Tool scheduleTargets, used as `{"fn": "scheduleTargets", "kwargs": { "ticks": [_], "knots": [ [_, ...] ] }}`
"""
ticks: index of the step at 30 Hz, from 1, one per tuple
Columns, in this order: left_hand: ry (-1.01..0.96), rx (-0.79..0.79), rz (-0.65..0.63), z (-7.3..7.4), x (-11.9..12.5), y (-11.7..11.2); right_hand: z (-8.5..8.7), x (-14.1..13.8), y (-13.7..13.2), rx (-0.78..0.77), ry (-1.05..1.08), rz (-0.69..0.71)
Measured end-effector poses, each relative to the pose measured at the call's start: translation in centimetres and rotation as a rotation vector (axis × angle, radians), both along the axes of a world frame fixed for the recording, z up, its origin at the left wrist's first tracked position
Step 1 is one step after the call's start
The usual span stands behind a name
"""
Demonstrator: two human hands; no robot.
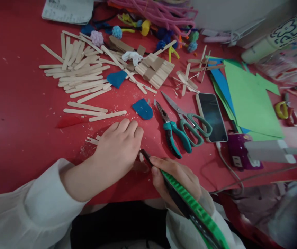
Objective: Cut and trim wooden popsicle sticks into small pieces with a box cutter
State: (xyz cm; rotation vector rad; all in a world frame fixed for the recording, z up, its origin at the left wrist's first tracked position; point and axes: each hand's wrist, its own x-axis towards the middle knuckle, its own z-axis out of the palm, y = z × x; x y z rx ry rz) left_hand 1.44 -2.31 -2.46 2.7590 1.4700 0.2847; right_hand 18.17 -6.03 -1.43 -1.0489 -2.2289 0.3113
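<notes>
The right hand (178, 176) is grasping a green cutter (203, 214), thumb and forefinger closing on it near its front while its long body is running back past the wrist. The cutter's dark front end is pointing toward the left hand (119, 145), just beside its knuckles, and a small pale wooden piece (141, 156) is poking out between the two sets of fingers. The left fingers are curling down against the red table (13, 103); I cannot tell whether they are pinching something or only pressing. Beyond the right fingertips, teal-handled pliers (168, 125) are lying well apart from both hands.

The cutter is probably handling as light and stiff, its ridged body likely resisting slips, so the part just behind the front end is looking like the right place to hold. The wooden piece is seeming light, dry and rigid, yet thin enough to be splitting under a hard push; pressing it flat, with fingertips clear of the blade line, is suiting it best.

The left palm is hiding most of whatever is lying beneath it. Notched pale offcuts (92, 140) are showing past its far side, perhaps joining the wooden piece, perhaps not. The bottom edge is cutting off the cutter's tail, and whether its tip is touching wood is escaping clear view
</notes>
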Motion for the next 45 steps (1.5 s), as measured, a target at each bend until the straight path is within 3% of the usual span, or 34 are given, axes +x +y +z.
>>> {"fn": "scheduleTargets", "kwargs": {
  "ticks": [20, 26, 30, 37, 45],
  "knots": [
    [0.010, -0.052, 0.012, 0.2, 0.1, 0.1, -0.8, 0.0, -0.7, 0.036, 0.080, -0.047],
    [0.024, -0.020, -0.001, 0.7, -0.2, -1.3, -1.1, 0.1, -0.8, -0.079, 0.189, -0.105],
    [-0.053, -0.031, -0.109, 0.2, -1.1, -3.4, -1.0, 0.1, -0.9, -0.200, 0.246, -0.129],
    [-0.080, -0.119, 0.000, -1.2, -2.0, -5.0, -1.2, 0.6, -1.1, -0.242, 0.323, -0.064],
    [-0.027, -0.048, -0.036, -0.5, -2.3, -5.6, -1.1, 0.7, -1.1, -0.396, 0.385, -0.112]
  ]
}}
